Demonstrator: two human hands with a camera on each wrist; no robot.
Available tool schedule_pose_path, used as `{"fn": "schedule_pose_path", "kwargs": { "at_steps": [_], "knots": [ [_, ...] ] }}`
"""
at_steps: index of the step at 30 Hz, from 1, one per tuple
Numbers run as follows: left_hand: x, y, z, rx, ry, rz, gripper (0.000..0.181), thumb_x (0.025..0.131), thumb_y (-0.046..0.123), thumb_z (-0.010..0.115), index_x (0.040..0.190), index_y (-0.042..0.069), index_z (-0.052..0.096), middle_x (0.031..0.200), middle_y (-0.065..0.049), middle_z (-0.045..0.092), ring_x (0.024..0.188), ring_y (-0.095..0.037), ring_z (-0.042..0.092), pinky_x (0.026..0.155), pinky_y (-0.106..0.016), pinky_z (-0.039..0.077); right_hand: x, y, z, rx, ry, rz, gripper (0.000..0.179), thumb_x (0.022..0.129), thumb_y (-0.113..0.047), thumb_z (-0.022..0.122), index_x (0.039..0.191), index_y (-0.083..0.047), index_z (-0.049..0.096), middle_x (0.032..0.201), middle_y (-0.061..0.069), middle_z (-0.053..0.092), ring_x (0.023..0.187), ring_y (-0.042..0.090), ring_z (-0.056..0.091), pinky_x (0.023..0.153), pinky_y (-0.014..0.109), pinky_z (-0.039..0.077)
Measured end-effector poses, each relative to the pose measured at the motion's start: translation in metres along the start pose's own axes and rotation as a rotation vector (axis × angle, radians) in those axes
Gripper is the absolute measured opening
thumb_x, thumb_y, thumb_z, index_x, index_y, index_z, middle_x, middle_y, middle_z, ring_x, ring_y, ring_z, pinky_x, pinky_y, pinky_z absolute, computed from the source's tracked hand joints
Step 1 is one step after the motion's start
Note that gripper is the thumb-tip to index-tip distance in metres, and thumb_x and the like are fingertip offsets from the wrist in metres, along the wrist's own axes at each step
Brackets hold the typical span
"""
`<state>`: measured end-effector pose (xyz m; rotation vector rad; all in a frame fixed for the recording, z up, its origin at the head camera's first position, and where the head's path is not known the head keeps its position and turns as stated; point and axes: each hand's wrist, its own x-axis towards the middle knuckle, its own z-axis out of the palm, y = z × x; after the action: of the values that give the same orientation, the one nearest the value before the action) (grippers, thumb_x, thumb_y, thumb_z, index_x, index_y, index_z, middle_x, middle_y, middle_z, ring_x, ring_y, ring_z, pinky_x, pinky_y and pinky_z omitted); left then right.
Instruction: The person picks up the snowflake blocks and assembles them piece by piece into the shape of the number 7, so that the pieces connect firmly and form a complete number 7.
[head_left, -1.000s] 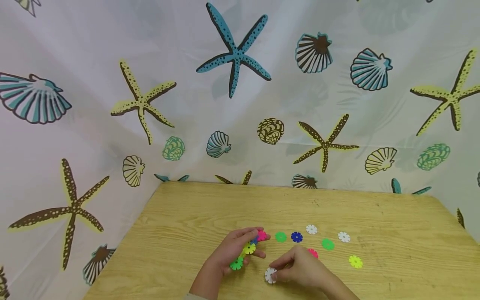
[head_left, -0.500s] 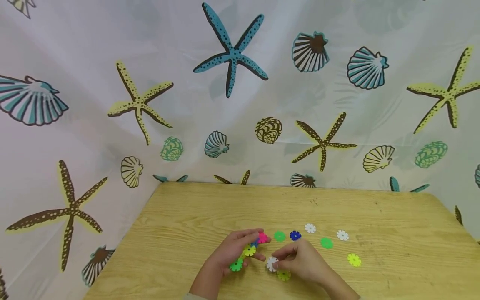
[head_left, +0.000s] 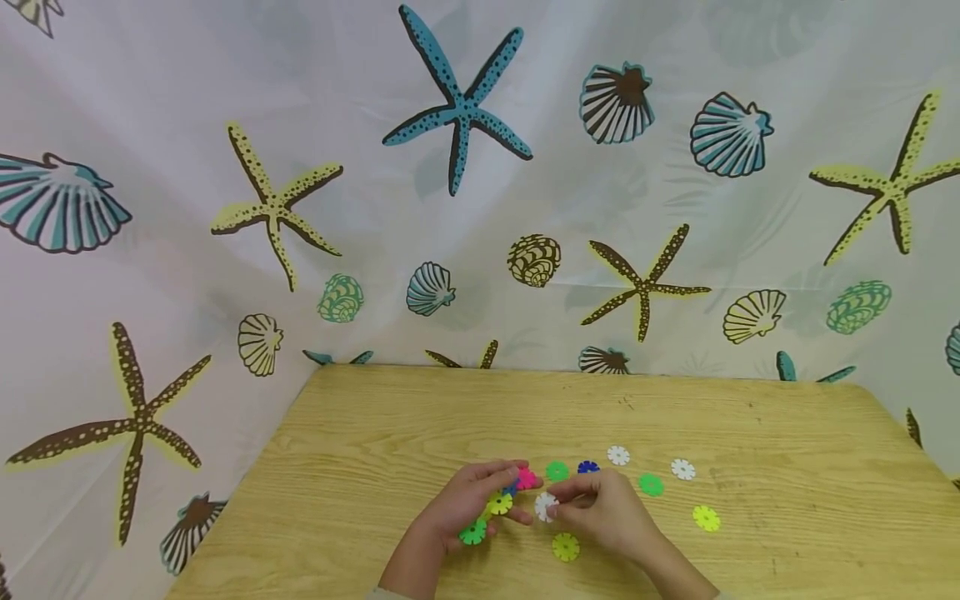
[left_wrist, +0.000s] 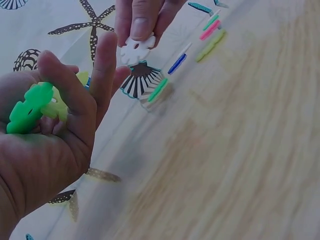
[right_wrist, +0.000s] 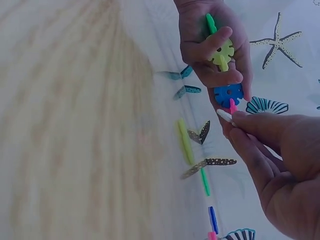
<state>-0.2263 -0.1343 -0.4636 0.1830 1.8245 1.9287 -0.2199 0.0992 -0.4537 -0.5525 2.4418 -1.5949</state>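
My left hand [head_left: 453, 508] holds a chain of notched plastic discs slotted together. In the head view it runs from a green disc [head_left: 472, 532] through a yellow disc [head_left: 499, 502] and a blue disc [head_left: 512, 490] to a pink disc [head_left: 527, 477] by the fingertips. The fingers curl about the chain and hide parts of it. Between thumb and fingers, my right hand [head_left: 611, 515] pinches a white disc [head_left: 545, 507]. Seen in the right wrist view, that white disc [right_wrist: 224, 115] is close to the chain's pink disc [right_wrist: 233, 106]; whether they touch I cannot tell.
Loose discs lie flat on the wooden table [head_left: 360, 450]: a yellow one [head_left: 566, 547] near the right hand, another yellow one [head_left: 707, 517] farther right, and several green, blue and white ones behind. A shell-patterned curtain [head_left: 480, 208] surrounds the table's back and sides.
My right hand has moved the white disc away from the table's front, toward the chain's pink end. A yellow disc it covered now shows; the loose pink disc is hidden in the head view.
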Motion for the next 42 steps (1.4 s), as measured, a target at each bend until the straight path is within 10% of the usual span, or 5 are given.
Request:
{"fn": "schedule_pose_path", "kwargs": {
  "at_steps": [31,42],
  "knots": [
    [0.004,0.002,0.022,0.003,-0.007,-0.004,0.052,0.103,0.044,0.052,0.145,0.014,0.054,0.149,-0.006,0.054,0.094,-0.018,0.075,0.040,-0.011,0.038,-0.003,-0.009,0.012,-0.025,0.311,-0.013,0.005,0.082,-0.010,0.082,0.085,-0.012,0.079,0.085,0.002,0.077,0.075,0.008,0.072,0.067,0.018,0.059],
    [0.002,0.005,0.020,-0.030,-0.009,-0.002,0.053,0.102,0.044,0.054,0.145,0.014,0.054,0.143,-0.006,0.059,0.100,-0.021,0.074,0.049,-0.014,0.044,-0.003,-0.010,0.007,0.071,0.259,-0.040,0.012,0.083,-0.015,0.082,0.094,-0.010,0.079,0.093,0.006,0.078,0.083,0.012,0.074,0.074,0.020,0.060]
  ]
}}
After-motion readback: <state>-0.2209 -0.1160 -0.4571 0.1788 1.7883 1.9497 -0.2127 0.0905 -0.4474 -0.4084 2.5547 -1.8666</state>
